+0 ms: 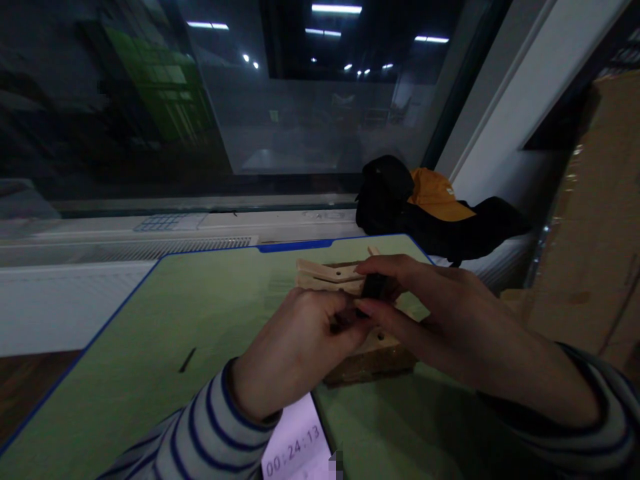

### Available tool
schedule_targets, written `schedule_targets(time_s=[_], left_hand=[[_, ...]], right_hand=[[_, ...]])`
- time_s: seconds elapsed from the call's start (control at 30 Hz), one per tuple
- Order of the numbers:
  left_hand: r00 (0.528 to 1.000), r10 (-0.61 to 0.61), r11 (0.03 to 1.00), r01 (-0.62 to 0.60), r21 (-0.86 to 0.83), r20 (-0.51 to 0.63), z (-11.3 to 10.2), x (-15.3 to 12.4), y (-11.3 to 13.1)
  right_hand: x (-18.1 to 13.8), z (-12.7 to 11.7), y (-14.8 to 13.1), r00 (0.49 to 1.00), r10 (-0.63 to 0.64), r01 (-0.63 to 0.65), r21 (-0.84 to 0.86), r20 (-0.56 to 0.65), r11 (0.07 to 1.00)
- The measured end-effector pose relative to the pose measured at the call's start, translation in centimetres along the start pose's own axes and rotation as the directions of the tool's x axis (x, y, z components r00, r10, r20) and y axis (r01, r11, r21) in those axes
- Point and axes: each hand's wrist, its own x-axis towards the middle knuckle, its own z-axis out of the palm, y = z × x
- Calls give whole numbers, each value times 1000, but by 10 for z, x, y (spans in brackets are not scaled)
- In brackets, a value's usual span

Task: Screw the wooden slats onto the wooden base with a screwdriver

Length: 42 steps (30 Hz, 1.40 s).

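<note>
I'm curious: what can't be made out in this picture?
Head view:
Wooden block, middle: hidden behind left hand and right hand.
Dark piece, full shape: partly covered by fingers.
Timer screen: partly behind the striped sleeve, cut by the bottom edge.
Dark strip: too small and dim to identify.

Your landmark is the block (370, 368), set on the bench (220, 293) before you. Your left hand (305, 330) lies over its left near side; your right hand (445, 310) reaches over it from the right, holding a small piece (373, 287) above it. Left of the block: a thin strip (187, 360). Nearer you, to its left: the phone (295, 443). Behind it: the window (310, 133); behind and right, a cap (437, 192) on a bag (383, 197); farther right, a carton (595, 220).
</note>
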Motion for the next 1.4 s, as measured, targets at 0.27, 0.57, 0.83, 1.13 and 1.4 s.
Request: schedule_targets(time_s=[0.27,0.57,0.83,1.13,1.4], left_hand=[[999,9,998,-11,-69,-31,0,1,0],[999,29,997,-27,-74,15,-2,0,-1],[999,10,1000,-11,16,40,-2,-1,0],[1000,-8,1000,8,11,-6,0,0,0],[1000,-3,999,3,-50,16,-1,-1,-2]], right_hand=[[2,1,-1,1000,-2,2,-4,-10,1000],[1,2,-1,999,54,-54,19,3,998],[-1,-2,-1,998,-38,36,31,49,999],[1,-1,0,998,-57,58,-41,22,997],[1,-1,-2,1000,-10,11,-38,24,999]])
